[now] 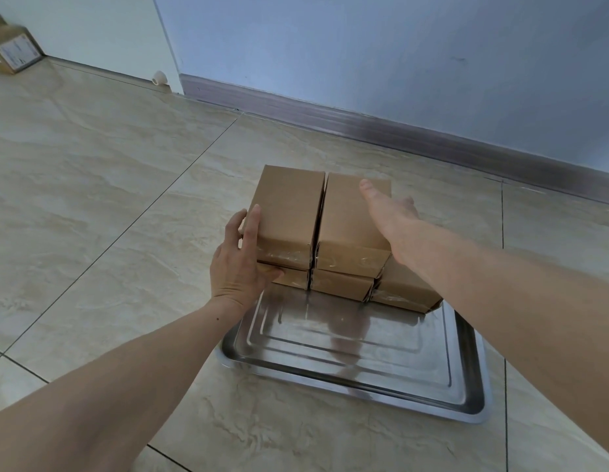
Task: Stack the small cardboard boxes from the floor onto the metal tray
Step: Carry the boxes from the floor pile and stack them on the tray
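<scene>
Already the stacking looks well along, judging by how things lie: five small cardboard boxes sit at the far end of the metal tray, three in a bottom row and two on top of them, while the near half of the tray is bare, shiny steel with pressed ridges, resting flat on the tiled floor. The upper left box and upper right box lie side by side, their long sides touching or nearly so, each squarely over a lower box; the third lower box at the right end carries nothing yet, so one more could go there if any are left. No loose small boxes show on the floor nearby; only a larger labelled carton stands far off by the wall, and I doubt it belongs to the task. The left hand presses its straight fingers against the left side of the stack, thumb at the lower box's front, squaring it up, not clutching. The right hand lies flat and relaxed on the upper right box, gripping nothing. The boxes are plain brown, sealed with clear tape at their ends, crisp-edged and alike
</scene>
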Demonstrator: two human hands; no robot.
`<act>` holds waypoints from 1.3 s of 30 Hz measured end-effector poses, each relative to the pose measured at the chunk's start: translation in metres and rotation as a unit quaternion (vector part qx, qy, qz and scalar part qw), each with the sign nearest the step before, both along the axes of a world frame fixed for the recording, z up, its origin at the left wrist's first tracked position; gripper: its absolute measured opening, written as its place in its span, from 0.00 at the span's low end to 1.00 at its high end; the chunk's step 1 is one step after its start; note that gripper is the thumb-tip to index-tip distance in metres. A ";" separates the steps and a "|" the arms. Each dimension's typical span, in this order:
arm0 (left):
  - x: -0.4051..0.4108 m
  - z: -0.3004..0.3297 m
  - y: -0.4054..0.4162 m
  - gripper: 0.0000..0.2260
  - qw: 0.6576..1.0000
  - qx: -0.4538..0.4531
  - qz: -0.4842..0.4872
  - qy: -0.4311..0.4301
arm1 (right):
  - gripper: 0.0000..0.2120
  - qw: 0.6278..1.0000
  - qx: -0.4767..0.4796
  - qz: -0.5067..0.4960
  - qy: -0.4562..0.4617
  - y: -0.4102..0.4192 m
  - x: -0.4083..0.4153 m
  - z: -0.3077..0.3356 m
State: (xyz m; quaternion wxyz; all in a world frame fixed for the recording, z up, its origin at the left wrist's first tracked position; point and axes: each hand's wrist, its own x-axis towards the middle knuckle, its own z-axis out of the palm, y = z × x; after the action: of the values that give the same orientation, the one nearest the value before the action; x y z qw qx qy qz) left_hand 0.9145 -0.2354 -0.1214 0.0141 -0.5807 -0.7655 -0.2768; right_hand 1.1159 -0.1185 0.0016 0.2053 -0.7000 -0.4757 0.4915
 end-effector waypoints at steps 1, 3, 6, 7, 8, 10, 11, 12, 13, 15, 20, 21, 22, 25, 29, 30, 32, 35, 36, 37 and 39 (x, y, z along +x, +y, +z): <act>0.000 0.001 0.000 0.62 1.000 0.001 0.000 0.002 | 0.46 1.000 0.000 -0.005 0.002 0.001 0.001 -0.001; 0.001 0.002 -0.001 0.63 1.000 0.003 -0.001 0.010 | 0.45 1.000 0.003 -0.014 -0.004 0.003 0.001 -0.001; 0.001 0.010 -0.001 0.63 1.000 -0.009 0.005 0.019 | 0.45 1.000 0.005 -0.024 -0.016 0.007 0.002 0.001; 0.000 0.014 -0.002 0.63 1.000 -0.016 0.007 0.025 | 0.44 0.999 0.005 -0.027 -0.021 0.008 0.002 0.003; 0.000 0.017 -0.003 0.62 0.999 -0.021 0.008 0.031 | 0.44 0.999 0.007 -0.025 -0.033 0.009 0.002 0.003; -0.001 0.028 -0.005 0.62 0.999 -0.034 0.006 0.038 | 0.44 0.998 0.009 -0.015 -0.067 0.010 0.002 0.007; -0.002 0.035 -0.007 0.62 0.998 -0.040 0.007 0.041 | 0.44 0.997 0.007 -0.008 -0.082 0.010 0.001 0.010; -0.002 0.043 -0.009 0.62 0.998 -0.049 0.005 0.042 | 0.44 0.995 0.002 0.001 -0.095 0.008 0.001 0.015; -0.002 0.052 -0.012 0.63 0.997 -0.061 0.002 0.040 | 0.45 0.994 -0.006 0.011 -0.109 0.006 0.000 0.021; 0.002 0.073 -0.017 0.63 0.996 -0.079 -0.003 0.031 | 0.44 0.992 -0.027 0.026 -0.124 -0.001 -0.001 0.035; 0.004 0.150 -0.013 0.56 0.994 -0.110 0.000 -0.012 | 0.43 0.991 -0.063 0.035 -0.117 -0.008 -0.015 0.091; 0.002 0.165 -0.011 0.54 0.993 -0.115 -0.001 -0.021 | 0.43 0.991 -0.066 0.038 -0.114 -0.009 -0.019 0.104; -0.001 0.186 -0.009 0.52 0.992 -0.124 0.001 -0.032 | 0.42 0.991 -0.068 0.041 -0.110 -0.009 -0.025 0.120; -0.009 0.237 -0.006 0.47 0.988 -0.145 0.010 -0.061 | 0.39 0.992 -0.070 0.046 -0.097 -0.009 -0.040 0.166; -0.033 0.312 0.003 0.40 0.981 -0.166 0.029 -0.094 | 0.36 0.991 -0.053 0.074 -0.097 -0.003 -0.070 0.237; -0.040 0.330 0.004 0.39 0.980 -0.169 0.035 -0.101 | 0.35 0.991 -0.054 0.079 -0.091 -0.002 -0.078 0.253; -0.055 0.368 0.003 0.38 0.976 -0.175 0.052 -0.122 | 0.34 0.991 -0.063 0.089 -0.076 -0.002 -0.099 0.287; -0.086 0.416 0.001 0.37 0.969 -0.190 0.071 -0.141 | 0.33 0.989 -0.071 0.107 -0.068 -0.002 -0.134 0.330; -0.104 0.433 0.001 0.35 0.966 -0.196 0.080 -0.151 | 0.33 0.988 -0.073 0.116 -0.068 -0.002 -0.154 0.344; -0.119 0.447 0.001 0.32 0.962 -0.201 0.087 -0.162 | 0.32 0.987 -0.074 0.121 -0.069 -0.002 -0.169 0.356; -0.154 0.472 -0.001 0.27 0.952 -0.213 0.103 -0.194 | 0.30 0.987 -0.072 0.129 -0.070 -0.004 -0.205 0.376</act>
State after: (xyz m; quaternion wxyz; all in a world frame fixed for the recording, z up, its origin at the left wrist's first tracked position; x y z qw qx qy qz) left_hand 0.7610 -0.2363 0.3504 -0.2302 -0.4236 -0.8501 -0.2119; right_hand 0.9113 -0.1228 0.3778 0.0556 -0.6787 -0.5386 0.4962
